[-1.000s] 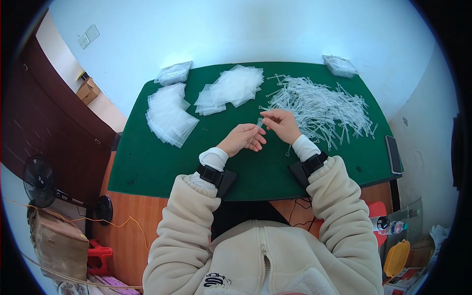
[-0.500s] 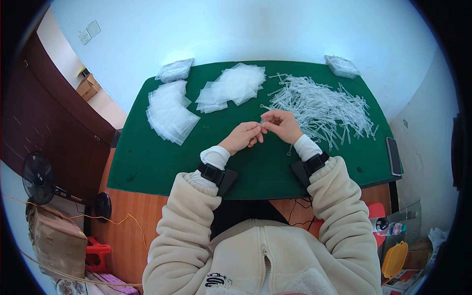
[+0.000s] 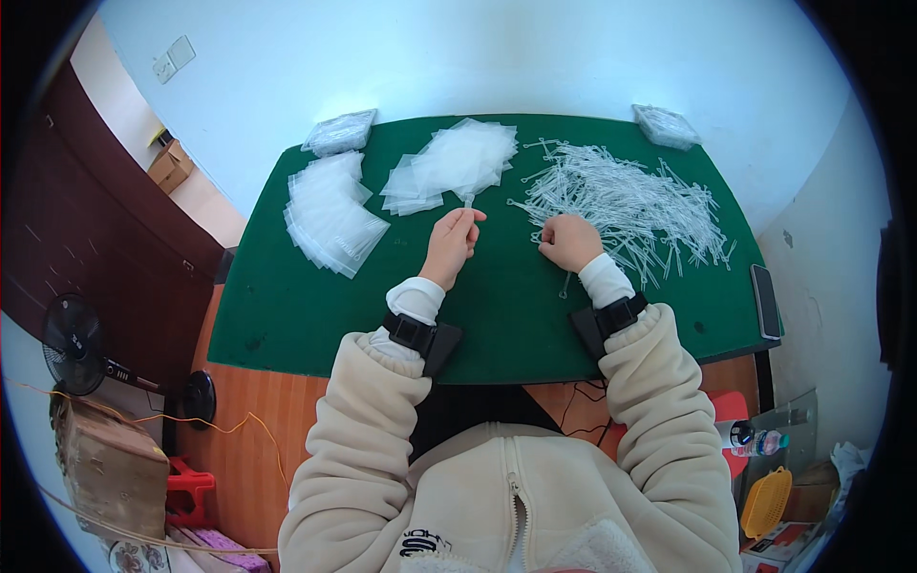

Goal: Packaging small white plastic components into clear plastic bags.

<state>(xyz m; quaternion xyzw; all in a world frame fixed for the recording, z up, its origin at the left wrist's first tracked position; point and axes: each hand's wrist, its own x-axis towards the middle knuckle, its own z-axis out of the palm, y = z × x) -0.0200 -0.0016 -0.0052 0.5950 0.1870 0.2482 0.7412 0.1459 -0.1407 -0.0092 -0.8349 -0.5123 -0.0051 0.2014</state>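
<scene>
My left hand (image 3: 451,246) is closed in a pinch on a thin clear looped strip (image 3: 468,201), whose loop end sticks up past the fingertips, just below the middle spread of clear plastic bags (image 3: 458,160). My right hand (image 3: 571,243) has its fingers curled down at the left edge of a heap of thin clear looped strips (image 3: 621,201). A small loop end shows beside its fingertips; whether the fingers grip it is hidden. One more strip end lies below this hand. A fanned stack of clear bags (image 3: 334,215) lies at the left.
The green table (image 3: 287,329) stands against a white wall. Wrapped clear packs sit at its back left (image 3: 342,132) and back right corners (image 3: 666,127). A phone (image 3: 764,302) lies along the right edge. A black fan (image 3: 74,344) and a cardboard box (image 3: 113,468) stand left.
My hands have parted. The left moved left and up with the strip, toward the middle bags; the right moved right, down to the edge of the heap.
</scene>
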